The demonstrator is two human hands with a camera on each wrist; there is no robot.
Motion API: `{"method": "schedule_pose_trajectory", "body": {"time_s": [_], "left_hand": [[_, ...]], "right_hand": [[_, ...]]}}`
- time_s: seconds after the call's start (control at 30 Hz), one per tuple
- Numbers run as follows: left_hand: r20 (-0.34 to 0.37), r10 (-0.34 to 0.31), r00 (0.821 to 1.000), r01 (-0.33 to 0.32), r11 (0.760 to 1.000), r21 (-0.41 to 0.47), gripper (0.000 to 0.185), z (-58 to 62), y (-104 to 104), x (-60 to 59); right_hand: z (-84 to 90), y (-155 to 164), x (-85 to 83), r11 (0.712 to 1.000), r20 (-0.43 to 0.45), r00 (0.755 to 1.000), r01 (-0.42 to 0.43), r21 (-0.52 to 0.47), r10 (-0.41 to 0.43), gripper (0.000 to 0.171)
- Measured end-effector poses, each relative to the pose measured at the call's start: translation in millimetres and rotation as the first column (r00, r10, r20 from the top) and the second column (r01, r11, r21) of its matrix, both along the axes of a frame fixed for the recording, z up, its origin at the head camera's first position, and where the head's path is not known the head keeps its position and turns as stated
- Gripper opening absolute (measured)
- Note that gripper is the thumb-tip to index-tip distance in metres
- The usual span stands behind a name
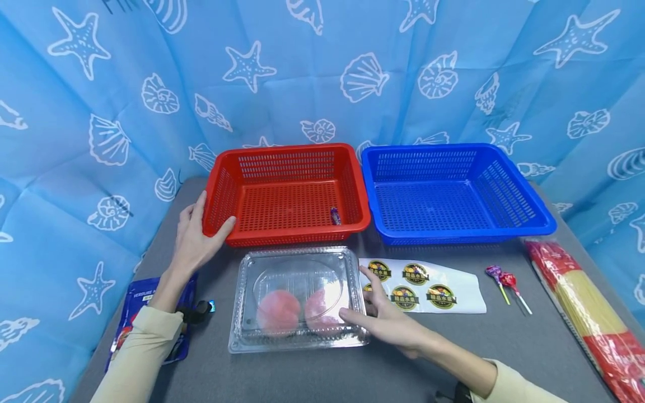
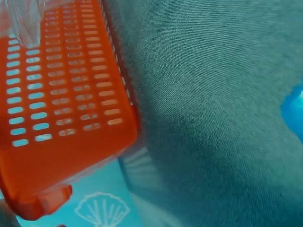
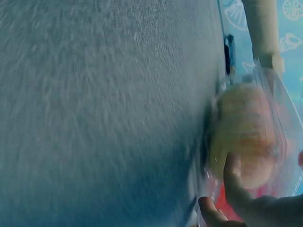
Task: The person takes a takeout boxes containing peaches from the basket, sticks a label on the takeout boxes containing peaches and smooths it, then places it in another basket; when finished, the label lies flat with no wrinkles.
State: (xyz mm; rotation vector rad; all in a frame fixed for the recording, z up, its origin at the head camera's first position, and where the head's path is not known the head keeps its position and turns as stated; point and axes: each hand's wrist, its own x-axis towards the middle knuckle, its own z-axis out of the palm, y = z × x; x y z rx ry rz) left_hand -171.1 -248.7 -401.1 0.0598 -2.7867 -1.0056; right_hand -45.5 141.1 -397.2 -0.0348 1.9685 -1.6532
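A clear plastic clamshell box (image 1: pixel 242 336) with two pink peaches (image 1: pixel 278 310) inside lies on the grey table, in front of a red mesh basket (image 1: pixel 289 150). My right hand (image 1: pixel 360 299) grips the box's right side, thumb on the lid and fingers along its edge. In the right wrist view, curled fingertips (image 3: pixel 234 184) press the box wall beside a peach (image 3: pixel 241 137). My left hand (image 1: pixel 209 215) holds the red basket's front left corner, thumb on the front wall. The left wrist view shows the basket's wall (image 2: pixel 61 94) close up.
A blue basket (image 1: pixel 453 148) stands right of the red one, which holds a small wrapped candy (image 1: pixel 335 215). A sticker sheet (image 1: pixel 428 285), two lollipops (image 1: pixel 504 280) and a spaghetti pack (image 1: pixel 579 302) lie to the right. A blue packet (image 1: pixel 136 302) sits at the left edge.
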Motion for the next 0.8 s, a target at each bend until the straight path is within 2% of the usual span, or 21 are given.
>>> {"method": "schedule_pose_trajectory", "body": {"time_s": [0.07, 0.13, 0.23, 0.33, 0.47, 0.6, 0.7, 0.8], "left_hand": [[-0.03, 0.015, 0.999, -0.016, 0.999, -0.036, 0.089, 2.8, 1, 7.5], [-0.067, 0.027, 0.997, -0.03, 0.998, -0.051, 0.087, 7.0, 3, 18.0], [-0.111, 0.035, 0.993, -0.04, 0.998, -0.042, 0.086, 15.6, 7, 37.9], [-0.138, 0.008, 0.99, -0.01, 1.0, -0.017, 0.088, 23.3, 15, 60.3], [-0.073, -0.098, 0.993, 0.099, 0.995, 0.011, 0.09, 29.3, 28, 91.3], [0.011, -0.189, 0.982, 0.188, 0.982, 0.012, 0.094, 28.9, 41, 115.6], [0.052, -0.217, 0.975, 0.218, 0.976, -0.015, 0.099, 24.7, 51, 128.4], [0.076, -0.225, 0.971, 0.229, 0.973, -0.043, 0.103, 19.1, 59, 137.9]], "right_hand": [[2.0, 5, -2.0, 0.998, -0.045, 0.999, 0.005, 0.058, -0.003, 0.101], [5.0, 11, -5.7, 0.997, -0.08, 0.997, 0.013, 0.07, -0.008, 0.098], [10.4, 23, -12.8, 0.997, -0.134, 0.991, 0.035, 0.072, -0.025, 0.087], [16.0, 38, -19.9, 0.991, -0.193, 0.98, 0.06, 0.119, -0.037, 0.077], [18.1, 58, -30.6, 0.964, -0.34, 0.94, 0.106, 0.245, -0.018, 0.067], [14.6, 79, -43.3, 0.918, -0.486, 0.874, 0.186, 0.351, 0.009, 0.055], [10.4, 92, -50.9, 0.875, -0.54, 0.842, 0.243, 0.418, 0.024, 0.046], [5.5, 100, -55.8, 0.839, -0.56, 0.827, 0.268, 0.473, 0.052, 0.043]]}}
